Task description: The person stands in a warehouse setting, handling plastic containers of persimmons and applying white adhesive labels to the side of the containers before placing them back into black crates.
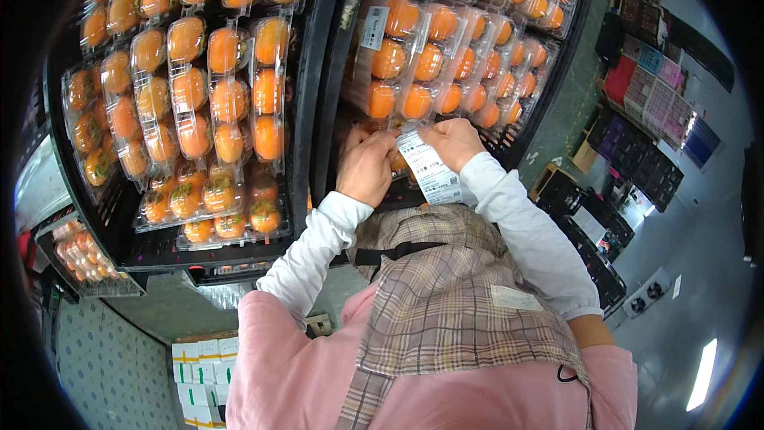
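Observation:
My right hand (455, 142) pinches the upper end of a strip of printed white labels (428, 166), which hangs down toward my plaid apron. My left hand (369, 161) is beside the strip's top edge, fingers bent over a clear pack of orange fruit; whether it grips the strip or a label is hidden. Just beyond both hands, clear plastic clamshell packs of persimmons (416, 65) stand in rows in a black crate. A white label (375, 28) is stuck on the nearest-left pack there.
A second black crate (209, 260) at the left holds more clamshell packs of persimmons (190, 89). White boxes (203, 373) with coloured tape are stacked at the lower left. Dark crates (635, 155) and a red and pink stack lie off to the right.

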Available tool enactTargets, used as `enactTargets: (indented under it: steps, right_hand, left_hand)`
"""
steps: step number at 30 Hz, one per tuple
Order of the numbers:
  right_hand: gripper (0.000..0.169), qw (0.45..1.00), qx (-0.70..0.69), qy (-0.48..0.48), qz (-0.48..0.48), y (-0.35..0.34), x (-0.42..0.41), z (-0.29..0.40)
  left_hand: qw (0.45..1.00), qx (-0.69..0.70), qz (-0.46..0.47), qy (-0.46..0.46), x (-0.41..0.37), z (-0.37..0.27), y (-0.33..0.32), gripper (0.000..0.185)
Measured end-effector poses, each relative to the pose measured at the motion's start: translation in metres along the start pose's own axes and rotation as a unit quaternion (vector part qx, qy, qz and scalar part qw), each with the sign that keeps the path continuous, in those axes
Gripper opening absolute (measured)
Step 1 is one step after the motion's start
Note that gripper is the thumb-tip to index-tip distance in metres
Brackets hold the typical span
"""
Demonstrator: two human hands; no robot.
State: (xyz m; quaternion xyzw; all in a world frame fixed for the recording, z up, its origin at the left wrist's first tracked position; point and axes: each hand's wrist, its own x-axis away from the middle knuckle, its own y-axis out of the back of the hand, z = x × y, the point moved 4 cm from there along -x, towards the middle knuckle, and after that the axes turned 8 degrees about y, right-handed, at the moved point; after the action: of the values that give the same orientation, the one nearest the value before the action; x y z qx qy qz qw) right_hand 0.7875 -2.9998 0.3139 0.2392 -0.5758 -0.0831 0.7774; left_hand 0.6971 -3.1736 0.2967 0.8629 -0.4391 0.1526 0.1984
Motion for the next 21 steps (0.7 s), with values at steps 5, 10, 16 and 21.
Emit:
enactTargets:
  steps: [5, 10, 16, 21]
  right_hand:
    - [0.042, 0.993, -0.075, -0.011, 0.086, 0.025, 0.040, 0.008]
    - [0.042, 0.971, -0.188, 0.047, 0.137, 0.077, 0.094, 0.007]
    - [0.034, 0.985, -0.154, -0.008, 0.073, 0.152, 0.162, -0.106]
    - [0.027, 0.990, -0.053, -0.116, -0.061, 0.203, 0.234, -0.320]
  left_hand:
    - [0.998, -0.060, 0.001, -0.006, 0.002, -0.005, 0.000, 0.007]
    - [0.997, -0.074, 0.010, -0.022, 0.004, -0.008, 0.001, 0.018]
    - [0.968, -0.203, -0.004, -0.145, 0.015, -0.039, 0.009, 0.051]
    - [0.964, -0.232, 0.042, -0.124, 0.021, -0.029, -0.011, 0.071]
